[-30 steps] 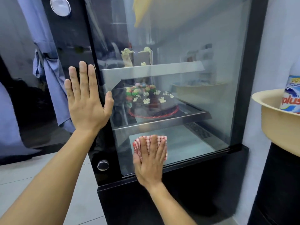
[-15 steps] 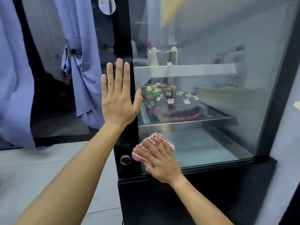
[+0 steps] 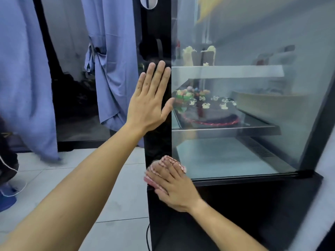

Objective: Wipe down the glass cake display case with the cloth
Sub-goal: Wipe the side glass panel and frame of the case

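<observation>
two hands in view, well apart. left hand (image 3: 150,104) lies flat, fingers straight, on the black corner post (image 3: 157,42) of one glass display case (image 3: 253,156). right hand (image 3: 174,189), at 6 o'clock from the left, presses one red-checked cloth (image 3: 167,161) with straight fingers onto the case's lower corner. one decorated cake (image 3: 208,111) at 3 o'clock from the left hand, on the middle of two shelves seen. two blue curtains (image 3: 116,69) at 9 o'clock.

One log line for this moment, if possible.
left hand flat on black frame | right hand presses cloth, bottom-left glass corner
</observation>
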{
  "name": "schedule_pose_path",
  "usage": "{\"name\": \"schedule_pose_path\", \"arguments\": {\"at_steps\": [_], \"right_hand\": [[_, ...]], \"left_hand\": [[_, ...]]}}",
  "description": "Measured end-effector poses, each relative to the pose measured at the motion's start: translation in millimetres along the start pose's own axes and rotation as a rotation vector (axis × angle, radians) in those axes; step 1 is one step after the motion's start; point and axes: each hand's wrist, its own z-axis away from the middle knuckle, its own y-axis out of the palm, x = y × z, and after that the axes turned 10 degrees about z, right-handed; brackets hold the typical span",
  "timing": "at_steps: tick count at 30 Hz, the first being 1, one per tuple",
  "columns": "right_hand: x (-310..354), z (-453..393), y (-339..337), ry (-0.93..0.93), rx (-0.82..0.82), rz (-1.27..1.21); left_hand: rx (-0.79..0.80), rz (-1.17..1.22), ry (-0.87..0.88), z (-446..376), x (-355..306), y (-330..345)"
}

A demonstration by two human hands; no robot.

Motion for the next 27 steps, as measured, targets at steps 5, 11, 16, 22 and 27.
{"name": "schedule_pose_path", "arguments": {"at_steps": [5,11,16,22,27], "right_hand": [[-80.2,-13.2,-22.9,-0.032,-0.044,0.144],[-39.1,-82.3,-37.3,0.267,-0.139,-0.035],[-5.3,-33.2,-17.2,0.001,-0.001,-0.018],[-71.0,-1.1,-25.6,-0.29,0.142,0.114],[-141.2,62.9,-37.3,-0.34,0.226,0.218]], "left_hand": [[-0.001,0.003,-0.012,-0.3,-2.8,1.7],[-0.057,-0.005,-0.026,-0.5,-4.6,9.0],[-0.057,-0.017,-0.01,0.2,-2.9,8.8],[-0.068,-0.017,-0.026,0.7,-4.1,9.0],[-0.075,-0.025,-0.039,0.9,-6.3,10.5]]}}
